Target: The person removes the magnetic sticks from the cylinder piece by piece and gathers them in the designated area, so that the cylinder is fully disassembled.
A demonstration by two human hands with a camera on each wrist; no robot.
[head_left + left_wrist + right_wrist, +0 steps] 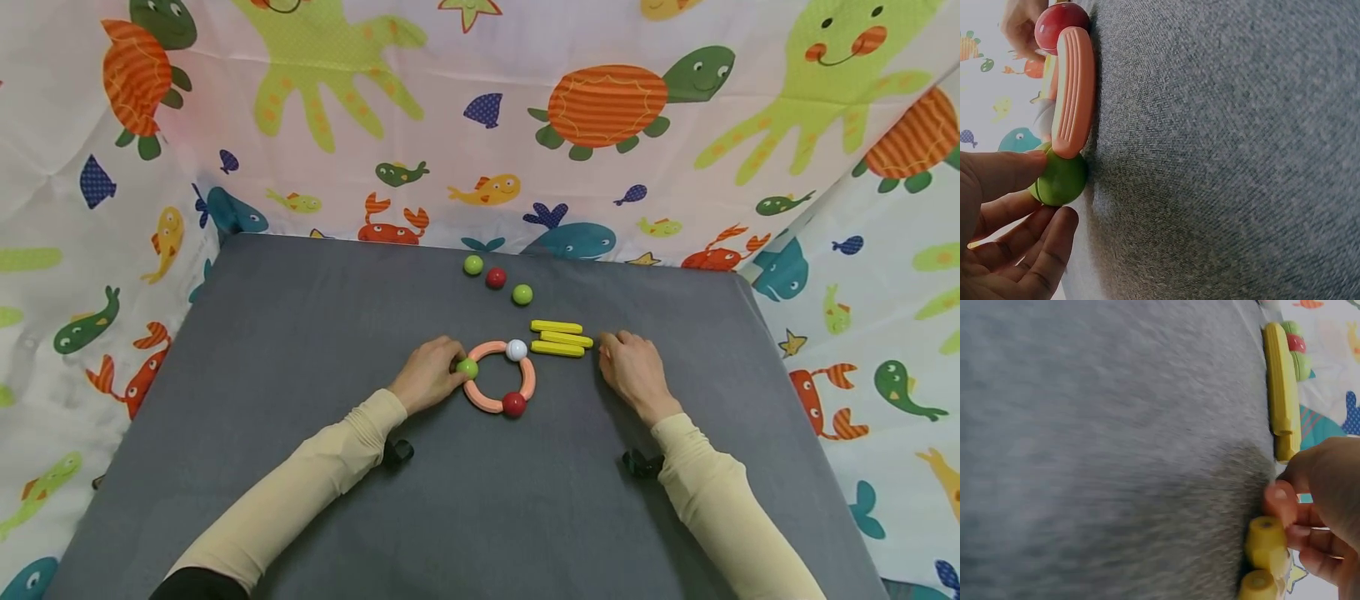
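Observation:
My left hand (430, 372) pinches a green ball (468, 368) between thumb and fingers. This ball sits in a ring of grooved orange curved pieces (529, 379) with a white ball (516, 350) and a red ball (513, 405). The left wrist view shows the green ball against the end of one orange piece (1075, 94). My right hand (633, 371) is at the right end of several yellow sticks (557, 349). In the right wrist view its fingers curl around a holed yellow piece (1266, 544), beside another yellow piece (1257, 587). The head view hides both behind the hand.
Behind the ring, a green ball (473, 265), a red ball (496, 278) and another green ball (522, 294) lie in a slanting row. All rests on a grey cloth-covered table (480, 517). A patterned sea-animal curtain (495, 150) hangs along the back and sides.

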